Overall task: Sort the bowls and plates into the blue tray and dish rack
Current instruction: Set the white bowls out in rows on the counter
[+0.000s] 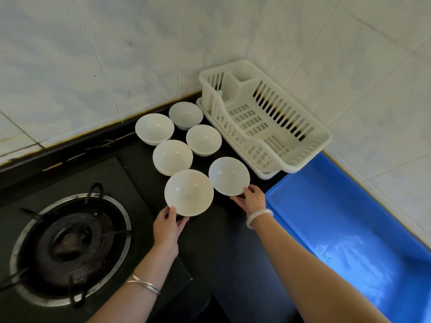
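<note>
Several white bowls stand on the black counter. My left hand grips the near rim of the nearest bowl, thumb over the edge. My right hand holds the near rim of the bowl to its right, which is tilted toward me. Behind them sit more bowls: one, one, one and one by the wall. The white dish rack stands in the corner with nothing in it. The blue tray lies to the right and holds nothing.
A gas burner with a metal pan support is set into the black hob at the left. Tiled walls close the counter at the back and right. I wear bracelets on both wrists.
</note>
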